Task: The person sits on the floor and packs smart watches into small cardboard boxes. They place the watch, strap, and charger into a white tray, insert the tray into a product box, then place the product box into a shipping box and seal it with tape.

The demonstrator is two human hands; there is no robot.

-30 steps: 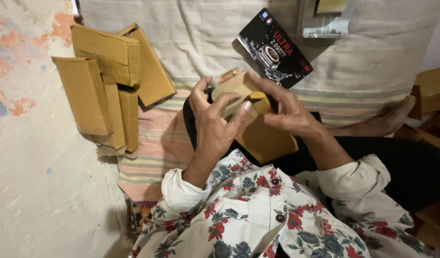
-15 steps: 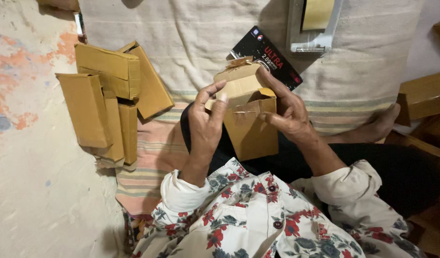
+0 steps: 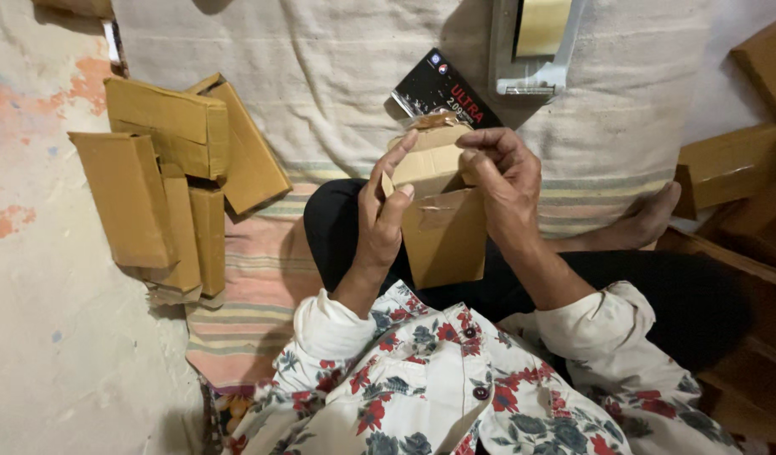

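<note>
I hold a small brown cardboard box [image 3: 443, 232] upright over my lap. My left hand [image 3: 381, 215] grips its left side, fingers up along the open top flap. My right hand [image 3: 504, 181] pinches the flap at the box's upper right corner. A bit of clear wrapping shows at the box's open top. Behind the box lies a black glossy packet [image 3: 438, 88] on the striped cloth.
A pile of flat brown cardboard boxes [image 3: 165, 190] lies at the left on the cloth's edge. A tape dispenser [image 3: 535, 42] sits at the top. More cardboard boxes [image 3: 729, 164] stand at the right, beside my bare foot [image 3: 649, 215].
The box has been turned upright and lifted slightly. My fingers moved from its sides up to the top flap, which now stands open.
</note>
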